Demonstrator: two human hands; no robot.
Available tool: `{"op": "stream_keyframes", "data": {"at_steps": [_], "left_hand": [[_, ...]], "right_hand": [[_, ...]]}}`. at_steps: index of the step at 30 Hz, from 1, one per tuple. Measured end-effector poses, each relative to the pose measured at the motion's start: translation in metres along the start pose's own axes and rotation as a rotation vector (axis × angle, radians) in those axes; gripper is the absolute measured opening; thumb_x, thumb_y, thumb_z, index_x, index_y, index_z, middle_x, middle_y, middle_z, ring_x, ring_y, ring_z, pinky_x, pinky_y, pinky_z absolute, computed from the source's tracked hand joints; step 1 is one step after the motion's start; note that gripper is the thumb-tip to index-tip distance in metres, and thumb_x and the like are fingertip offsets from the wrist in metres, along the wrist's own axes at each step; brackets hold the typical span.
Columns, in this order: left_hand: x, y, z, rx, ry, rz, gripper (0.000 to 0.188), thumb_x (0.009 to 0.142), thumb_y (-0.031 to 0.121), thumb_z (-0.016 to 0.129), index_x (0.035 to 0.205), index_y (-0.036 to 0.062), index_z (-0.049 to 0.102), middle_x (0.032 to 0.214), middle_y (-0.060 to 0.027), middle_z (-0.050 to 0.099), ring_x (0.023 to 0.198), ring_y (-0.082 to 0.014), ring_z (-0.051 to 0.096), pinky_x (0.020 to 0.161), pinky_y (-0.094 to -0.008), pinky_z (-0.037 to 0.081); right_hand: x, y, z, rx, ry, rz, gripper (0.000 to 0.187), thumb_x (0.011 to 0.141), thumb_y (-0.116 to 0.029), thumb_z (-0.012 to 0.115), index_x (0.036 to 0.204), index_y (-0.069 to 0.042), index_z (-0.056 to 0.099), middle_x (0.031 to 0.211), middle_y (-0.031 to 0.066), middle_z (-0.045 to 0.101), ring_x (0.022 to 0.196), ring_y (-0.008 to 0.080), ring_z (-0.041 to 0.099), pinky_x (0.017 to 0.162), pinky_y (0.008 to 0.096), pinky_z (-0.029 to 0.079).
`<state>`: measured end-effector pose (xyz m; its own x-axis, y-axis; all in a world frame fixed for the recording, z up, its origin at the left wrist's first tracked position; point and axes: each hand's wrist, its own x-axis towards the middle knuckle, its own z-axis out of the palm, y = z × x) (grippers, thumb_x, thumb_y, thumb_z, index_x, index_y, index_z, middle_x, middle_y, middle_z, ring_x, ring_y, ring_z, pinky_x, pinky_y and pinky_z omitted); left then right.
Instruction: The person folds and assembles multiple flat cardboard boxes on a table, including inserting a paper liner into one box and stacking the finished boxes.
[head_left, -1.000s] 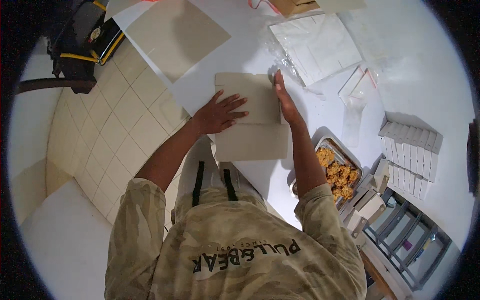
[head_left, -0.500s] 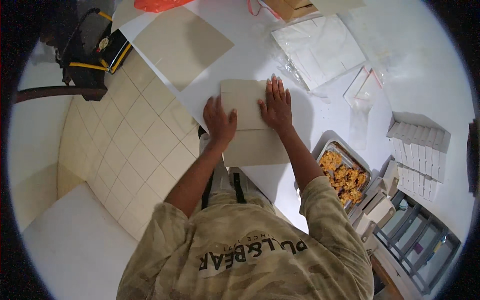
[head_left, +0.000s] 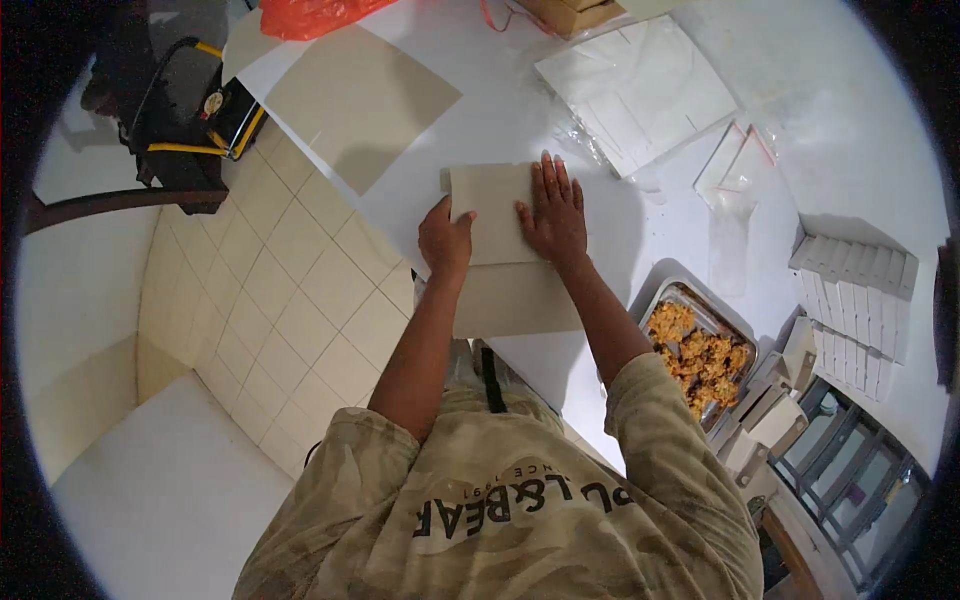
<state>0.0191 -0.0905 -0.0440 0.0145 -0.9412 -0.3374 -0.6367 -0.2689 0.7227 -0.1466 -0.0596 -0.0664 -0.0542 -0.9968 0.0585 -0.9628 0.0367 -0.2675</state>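
A greyish-beige cardboard sheet with cut slits and a crease across it lies on the white table in front of me. Its near part reaches to the table's edge by my body. My left hand is closed around the left edge, thumb on top and fingers curled out of sight beneath it. Along that side a narrow strip looks bent up. My right hand presses flat on the sheet's right side, fingers stretched out and pointing away from me.
Another cardboard sheet lies at the far left, near a red plastic bag. Plastic-wrapped white sheets lie far right. To the right stand a metal tray of fried brown food and rows of small folded boxes.
My left hand has gone from lying spread on the sheet's left strip to gripping that edge, which now looks raised. My right hand stays flat in place on the sheet.
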Motion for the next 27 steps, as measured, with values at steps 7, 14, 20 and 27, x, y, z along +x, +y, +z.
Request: {"op": "stream_keyframes", "data": {"at_steps": [7,14,20,27], "left_hand": [[0.005,-0.014,0.041,0.336,0.311,0.341,0.042,0.074,0.008,0.054,0.114,0.0007,0.042,0.124,-0.0202,0.031,0.115,-0.0345,0.030,0.089,-0.0461,0.029],[0.020,-0.002,0.029,0.148,0.113,0.121,0.061,0.073,0.008,0.056,0.125,-0.0012,0.026,0.128,-0.0211,0.020,0.122,-0.0367,0.018,0.096,-0.0466,0.022],[0.029,0.001,0.016,-0.364,0.067,-0.083,0.058,0.073,0.002,0.055,0.125,-0.0029,0.029,0.119,-0.0184,0.036,0.107,-0.0259,0.042,0.088,-0.0350,0.035],[0.023,0.006,0.012,-0.789,-0.004,-0.167,0.049,0.073,0.000,0.054,0.121,-0.0017,0.040,0.119,-0.0158,0.037,0.104,-0.0243,0.044,0.088,-0.0330,0.036]], "right_hand": [[0.000,-0.002,-0.001,0.019,0.011,0.022,0.060,0.085,-0.037,0.037,0.130,-0.002,0.022,0.139,0.0112,0.013,0.129,0.0255,0.011,0.101,0.0449,0.015],[-0.001,-0.001,-0.002,-0.009,-0.034,0.041,0.060,0.085,-0.037,0.035,0.132,-0.003,0.020,0.139,0.0108,0.013,0.129,0.0256,0.011,0.101,0.0442,0.015],[0.000,-0.002,0.000,0.019,-0.028,0.047,0.059,0.085,-0.038,0.035,0.132,-0.004,0.020,0.139,0.0097,0.012,0.129,0.0252,0.010,0.102,0.0435,0.013],[0.000,-0.001,-0.002,0.032,-0.028,0.041,0.059,0.085,-0.038,0.035,0.131,-0.004,0.021,0.139,0.0102,0.013,0.129,0.0256,0.011,0.102,0.0443,0.014]]}}
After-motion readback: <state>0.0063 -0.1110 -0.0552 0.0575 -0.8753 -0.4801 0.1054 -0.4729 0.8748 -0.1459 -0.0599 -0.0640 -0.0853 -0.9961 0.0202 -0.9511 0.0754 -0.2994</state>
